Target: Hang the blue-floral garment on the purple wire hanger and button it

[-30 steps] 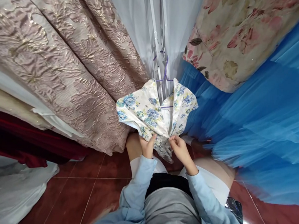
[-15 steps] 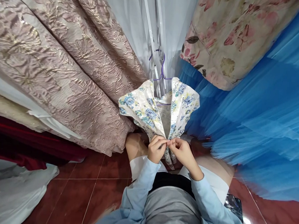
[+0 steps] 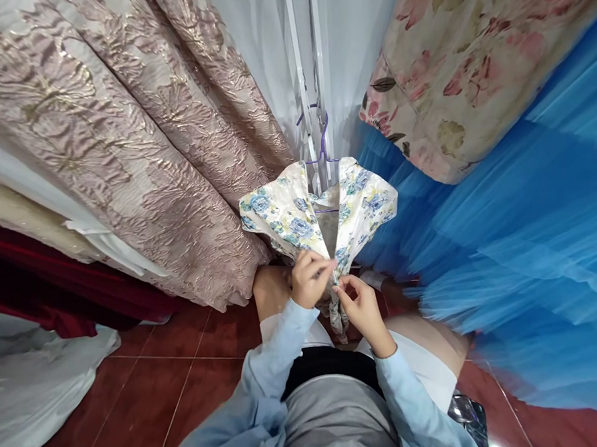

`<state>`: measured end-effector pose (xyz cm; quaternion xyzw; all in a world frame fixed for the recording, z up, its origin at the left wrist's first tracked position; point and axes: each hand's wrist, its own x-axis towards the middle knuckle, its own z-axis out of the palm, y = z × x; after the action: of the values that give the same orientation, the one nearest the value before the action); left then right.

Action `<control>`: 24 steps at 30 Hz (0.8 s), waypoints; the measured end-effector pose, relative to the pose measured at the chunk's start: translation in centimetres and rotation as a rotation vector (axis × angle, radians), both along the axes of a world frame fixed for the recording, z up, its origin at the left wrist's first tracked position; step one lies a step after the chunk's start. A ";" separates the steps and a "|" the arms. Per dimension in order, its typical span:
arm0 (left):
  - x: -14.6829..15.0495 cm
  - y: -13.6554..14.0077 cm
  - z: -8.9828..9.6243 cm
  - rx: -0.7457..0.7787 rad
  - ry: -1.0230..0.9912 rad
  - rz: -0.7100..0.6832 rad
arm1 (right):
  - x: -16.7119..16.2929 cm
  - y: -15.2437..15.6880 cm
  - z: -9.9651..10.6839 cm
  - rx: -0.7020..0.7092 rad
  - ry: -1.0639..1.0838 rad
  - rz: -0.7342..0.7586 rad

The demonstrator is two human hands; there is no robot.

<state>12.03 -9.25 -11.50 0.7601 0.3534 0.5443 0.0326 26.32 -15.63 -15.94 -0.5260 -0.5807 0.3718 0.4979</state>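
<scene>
A white floral top (image 3: 303,217) with blue roses hangs by its shoulders on a purple hanger (image 3: 324,145), its front open in a deep V. At the bottom of that V, my left hand (image 3: 309,279) is closed, thumb and fingers pinched at the front edge. Just below and to the right, my right hand (image 3: 363,308) pinches the same opening between thumb and forefinger. Anything small between the fingertips is too fine to make out. The top's lower part falls in folds between my knees, partly behind my hands.
White metal rack bars (image 3: 311,71) stand behind the hanger. Pink-gold brocade (image 3: 148,129) hangs at left, with blue tulle (image 3: 516,261) and a floral cloth (image 3: 465,92) at right. A dark shiny object (image 3: 470,419) lies on the red tiled floor (image 3: 144,389).
My fingertips, which met at the V, have come apart a little. The left hand has risen slightly, while the right fingertips sit slightly lower. The top has barely shifted.
</scene>
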 end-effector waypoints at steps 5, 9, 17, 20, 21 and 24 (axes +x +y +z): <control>0.1 8.7 8.1 0.219 -0.088 0.100 | 0.8 -0.6 0.7 -0.066 -0.017 0.087; 0.4 13.3 12.8 0.175 -0.094 0.089 | 1.6 -0.8 0.5 -0.122 -0.073 0.158; 0.4 10.1 10.7 0.049 0.070 -0.160 | 3.1 1.4 1.4 -0.131 0.047 0.010; 0.1 8.9 10.3 0.094 0.110 -0.229 | 2.9 4.6 5.4 0.001 0.099 0.029; 0.0 8.7 10.4 0.095 0.140 -0.244 | 2.7 5.8 6.9 0.048 0.114 0.040; -0.5 8.2 10.8 0.076 0.242 -0.258 | 1.6 8.9 10.3 0.166 0.169 0.073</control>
<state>11.54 -1.09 -0.71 0.8597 0.2333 0.4533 0.0305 27.92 -6.74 -5.65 -0.4282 -0.5842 0.3837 0.5729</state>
